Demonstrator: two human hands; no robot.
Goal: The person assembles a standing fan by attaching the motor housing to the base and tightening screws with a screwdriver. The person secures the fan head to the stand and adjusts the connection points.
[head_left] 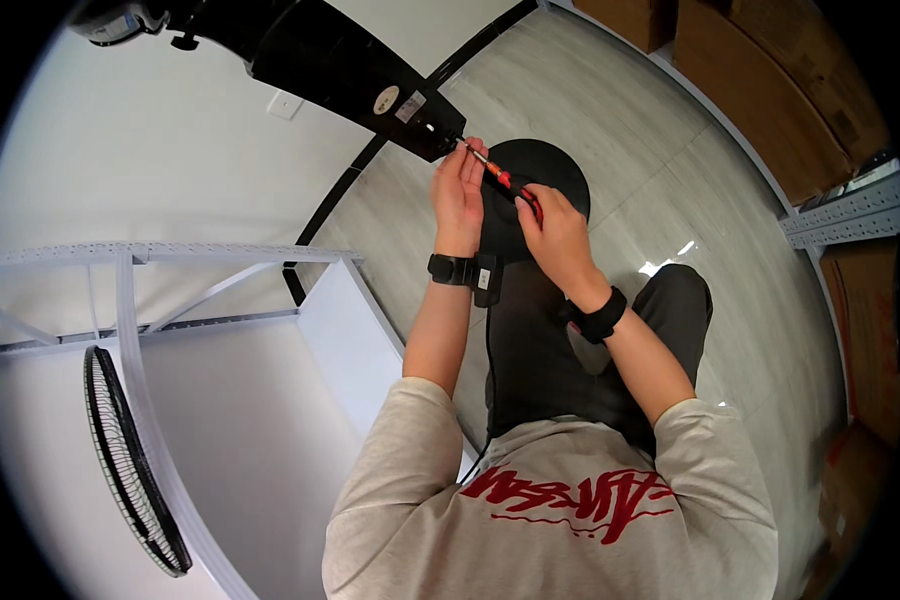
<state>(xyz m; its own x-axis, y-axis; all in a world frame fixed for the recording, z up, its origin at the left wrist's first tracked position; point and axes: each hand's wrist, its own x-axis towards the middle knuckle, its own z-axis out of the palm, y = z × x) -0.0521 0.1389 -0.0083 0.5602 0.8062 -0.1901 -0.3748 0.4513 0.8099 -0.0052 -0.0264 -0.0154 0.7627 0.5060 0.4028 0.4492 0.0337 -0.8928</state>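
A red and black screwdriver [510, 183] points up and left, its handle wrapped in the fingers of my right hand [560, 238]. Its metal tip meets the narrow lower end of a black tapered column [355, 85], which slants in from the upper left. My left hand [458, 200] is palm up below that end, its fingertips gathered round the screwdriver's tip; whatever small part they pinch is too small to make out. Beneath both hands, a round black base [538, 180] rests on the floor.
A black round wire fan grille [135, 460] leans on a white metal shelf [130, 300] at the left. Cardboard boxes [755, 95] fill another rack [850, 210] at the right. A white wall [170, 170] stands behind the column; grey tiles [650, 150] cover the floor.
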